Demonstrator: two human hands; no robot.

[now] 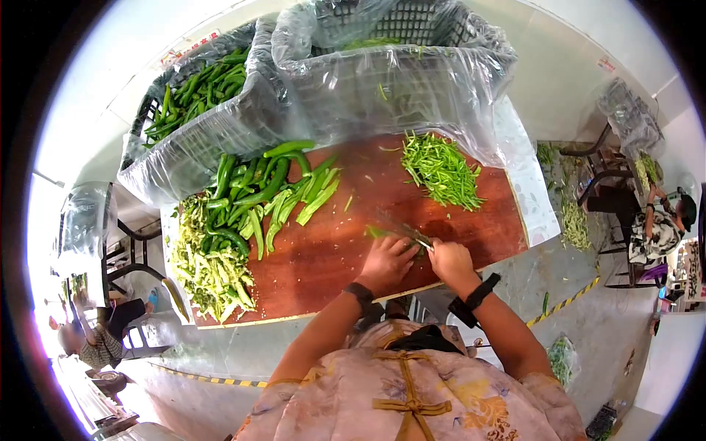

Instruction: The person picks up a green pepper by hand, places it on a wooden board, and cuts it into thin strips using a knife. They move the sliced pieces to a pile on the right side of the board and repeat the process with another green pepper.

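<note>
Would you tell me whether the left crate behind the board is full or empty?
Partly full at least: green peppers lie heaped inside the crate, showing over its plastic-lined wall. How deep they go is hidden.

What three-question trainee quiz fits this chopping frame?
1. True or false: the right hand holds the knife.
2. The shredded pile lies on the cutting board's: A) far right, B) near left, C) centre.
3. What does the left hand pin down?
Key: 1 true; 2 A; 3 a green pepper piece.
</note>
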